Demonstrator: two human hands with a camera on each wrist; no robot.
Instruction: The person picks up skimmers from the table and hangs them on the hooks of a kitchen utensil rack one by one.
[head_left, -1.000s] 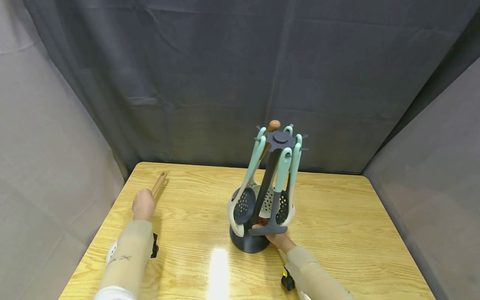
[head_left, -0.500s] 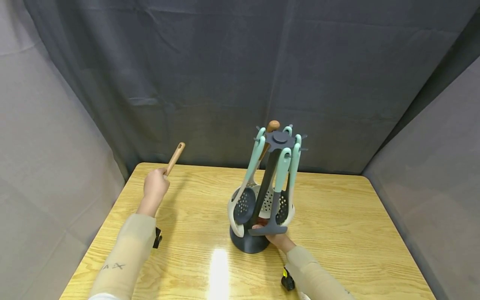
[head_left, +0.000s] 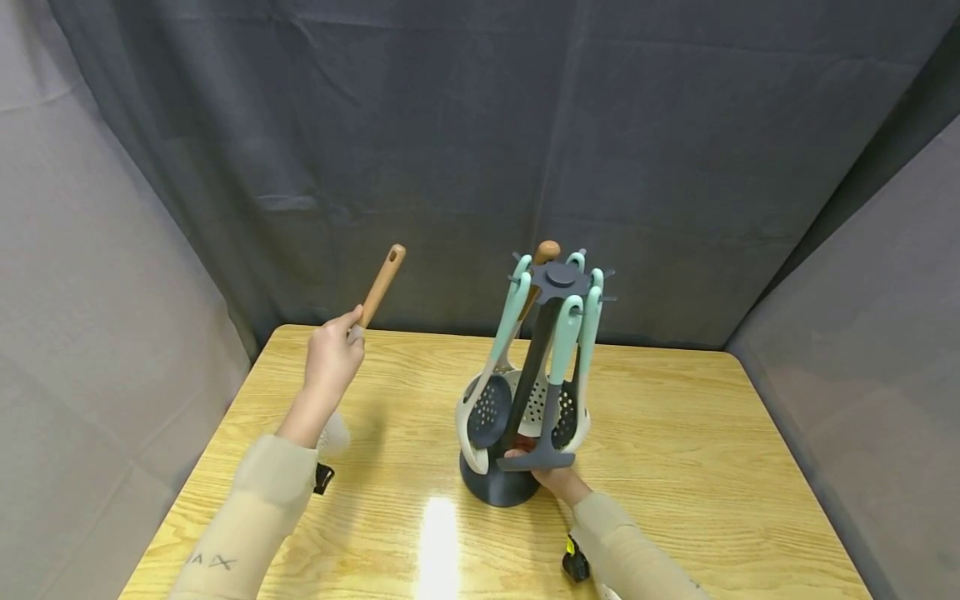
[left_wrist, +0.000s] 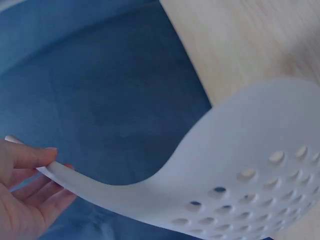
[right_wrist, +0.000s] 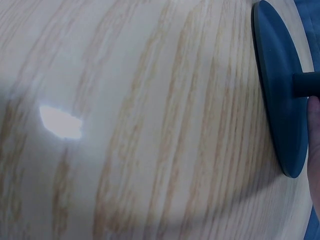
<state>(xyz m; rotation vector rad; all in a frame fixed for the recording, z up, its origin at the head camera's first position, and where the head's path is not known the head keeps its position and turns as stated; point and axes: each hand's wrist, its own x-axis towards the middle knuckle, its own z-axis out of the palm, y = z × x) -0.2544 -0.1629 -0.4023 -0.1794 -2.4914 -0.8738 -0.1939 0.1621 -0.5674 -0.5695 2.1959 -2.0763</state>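
My left hand [head_left: 333,354] pinches a white skimmer [left_wrist: 240,120] near the neck, its wooden handle [head_left: 382,283] pointing up and away. The perforated head hangs below the hand, over the left of the table; in the left wrist view, thumb and fingers close on the thin neck. With my right hand [head_left: 558,483] I grip the foot of the post of a dark utensil stand [head_left: 501,492], partly hidden behind hanging utensils. On the stand hang several utensils with mint handles [head_left: 566,333], among them a dark slotted spoon [head_left: 489,412], plus one with a wooden handle [head_left: 547,252].
The wooden table [head_left: 675,450] reaches back to a dark grey curtain [head_left: 420,167]. Lighter cloth walls [head_left: 97,292] stand on both sides. Short hooks stick out around the top of the stand [head_left: 561,275].
My left hand has lifted the skimmer off the table's left side, moving up, forward and to the right. The right hand and the stand stay in place.
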